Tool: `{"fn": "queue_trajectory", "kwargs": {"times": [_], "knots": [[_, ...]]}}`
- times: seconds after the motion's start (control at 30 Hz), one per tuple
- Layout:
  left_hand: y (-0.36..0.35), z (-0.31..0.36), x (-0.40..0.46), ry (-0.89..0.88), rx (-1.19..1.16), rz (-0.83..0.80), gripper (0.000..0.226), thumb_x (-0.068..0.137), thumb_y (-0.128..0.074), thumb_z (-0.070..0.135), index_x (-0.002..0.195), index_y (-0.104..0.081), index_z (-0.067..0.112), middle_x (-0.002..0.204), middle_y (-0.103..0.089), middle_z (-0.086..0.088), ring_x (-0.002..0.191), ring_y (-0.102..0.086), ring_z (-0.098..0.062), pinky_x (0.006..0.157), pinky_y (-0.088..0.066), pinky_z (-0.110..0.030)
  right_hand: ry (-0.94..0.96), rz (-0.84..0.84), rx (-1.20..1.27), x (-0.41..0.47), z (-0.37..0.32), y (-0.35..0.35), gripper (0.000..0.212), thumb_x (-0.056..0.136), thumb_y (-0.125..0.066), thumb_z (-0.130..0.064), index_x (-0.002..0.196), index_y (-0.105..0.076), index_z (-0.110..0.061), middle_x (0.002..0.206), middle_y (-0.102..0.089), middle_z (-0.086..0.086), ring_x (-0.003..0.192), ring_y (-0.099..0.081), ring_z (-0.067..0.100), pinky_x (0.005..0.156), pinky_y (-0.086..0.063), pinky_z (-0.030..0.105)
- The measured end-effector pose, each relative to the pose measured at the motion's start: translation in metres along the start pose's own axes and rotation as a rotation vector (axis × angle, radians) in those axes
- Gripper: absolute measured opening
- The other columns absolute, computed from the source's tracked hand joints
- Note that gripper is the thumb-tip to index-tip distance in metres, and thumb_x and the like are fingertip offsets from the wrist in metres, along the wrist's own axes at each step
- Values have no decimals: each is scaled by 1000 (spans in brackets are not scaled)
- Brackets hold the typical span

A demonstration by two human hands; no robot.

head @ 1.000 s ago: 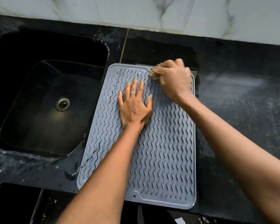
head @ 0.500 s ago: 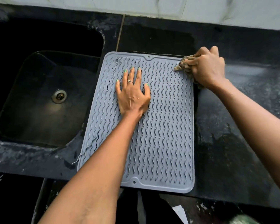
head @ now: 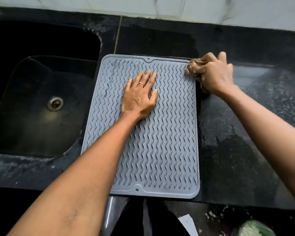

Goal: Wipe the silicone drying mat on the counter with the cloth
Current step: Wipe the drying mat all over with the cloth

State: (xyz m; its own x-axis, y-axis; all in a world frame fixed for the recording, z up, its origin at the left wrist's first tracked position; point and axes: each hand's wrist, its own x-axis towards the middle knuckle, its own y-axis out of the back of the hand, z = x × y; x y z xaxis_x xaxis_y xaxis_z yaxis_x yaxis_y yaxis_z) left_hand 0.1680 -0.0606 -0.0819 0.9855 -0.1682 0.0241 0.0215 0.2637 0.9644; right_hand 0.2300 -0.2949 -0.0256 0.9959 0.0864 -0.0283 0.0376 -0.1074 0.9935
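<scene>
Lying flat on the black counter (head: 245,150), just right of the dark sink (head: 41,108): grey silicone drying mat (head: 160,150), rectangular, rounded at the corners, covered in rows of raised wavy ridges, with 1 small hole at the far rim and 1 at the near rim; near edge reaching the front lip of the counter; left edge sitting against the sink's rim.

Pressing down on the mat's upper middle: left hand (head: 140,96), palm flat, fingers straight and spread, ring on 1 finger, nails painted green.

Gripping a bunched brownish cloth (head: 193,68) at the mat's far right corner: right hand (head: 215,74), fingers curled tight round the wad; cloth touching the mat's corner rim, hand mostly over the counter beside it.

Compared with 0.5 s ago: left hand staying planted in the same spot; right hand and cloth remaining at the same far right corner, scarcely shifting; compared with 1 s ago, cloth having travelled rightward from the mat's far middle to its edge.
</scene>
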Motion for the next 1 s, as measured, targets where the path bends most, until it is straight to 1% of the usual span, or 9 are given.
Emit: {"fn": "queue_trajectory", "kwargs": {"times": [0.07,0.13,0.27,0.37,0.43,0.5,0.7,0.9,1.0], "knots": [[0,1,0,9,5,-11,57,98,-27,43,153,-14,29,161,-13,6,149,-11,-16,121,-5,-40,-37,-15,63,3,-3,7,26,94,-47,-26,109,-69,-24,124,-52,0,117,-36,33,90,-38,50],[3,2,0,5,16,-2,58,97,-29,41,152,-19,27,161,-17,3,148,-14,-18,120,-7,-41,-145,56,280,4,-13,15,36,89,-42,-16,107,-70,-28,121,-58,0,118,-42,30,94,-42,46],[12,7,8,-164,12,60,59,88,-36,33,146,-35,23,153,-36,-1,140,-32,-23,116,-18,-41,-265,262,535,-2,-30,16,43,83,-40,-16,115,-66,-27,121,-61,6,117,-50,29,99,-43,38],[13,13,32,-186,-103,-16,59,91,-32,27,149,-28,23,156,-31,0,144,-25,-21,118,-11,-37,-165,142,339,0,-49,-1,43,87,-44,-23,127,-56,-29,137,-46,9,125,-38,33,103,-35,45],[8,13,45,-141,-48,-74,59,95,-30,27,153,-17,23,160,-19,3,148,-14,-16,119,-4,-35,-94,17,185,-1,-60,-19,50,89,-44,-25,138,-41,-31,153,-27,7,136,-23,35,107,-22,53],[2,11,51,-126,3,-82,60,96,-29,28,154,-12,23,161,-14,4,149,-10,-14,119,-2,-35,-74,56,145,-1,-64,-33,55,88,-44,-22,142,-35,-29,155,-23,6,138,-20,33,109,-19,52],[1,10,50,-130,20,-73,61,95,-28,28,154,-11,23,162,-14,5,149,-10,-15,122,-6,-37,-100,235,100,-12,-75,-32,39,87,-43,-11,121,-59,-23,122,-53,11,113,-42,35,89,-34,46],[0,9,51,-124,26,-69,60,96,-28,28,154,-10,25,162,-12,5,149,-8,-14,122,-6,-38,-76,249,163,-111,-89,-26,28,90,-50,-15,112,-66,-17,104,-61,13,94,-50,34,77,-41,42],[0,10,51,-123,23,-70,60,97,-28,29,154,-9,25,162,-11,5,149,-7,-14,122,-5,-38,-87,159,220,-136,-89,-13,24,86,-53,-16,101,-71,-17,94,-64,11,87,-55,33,71,-44,39]]}}
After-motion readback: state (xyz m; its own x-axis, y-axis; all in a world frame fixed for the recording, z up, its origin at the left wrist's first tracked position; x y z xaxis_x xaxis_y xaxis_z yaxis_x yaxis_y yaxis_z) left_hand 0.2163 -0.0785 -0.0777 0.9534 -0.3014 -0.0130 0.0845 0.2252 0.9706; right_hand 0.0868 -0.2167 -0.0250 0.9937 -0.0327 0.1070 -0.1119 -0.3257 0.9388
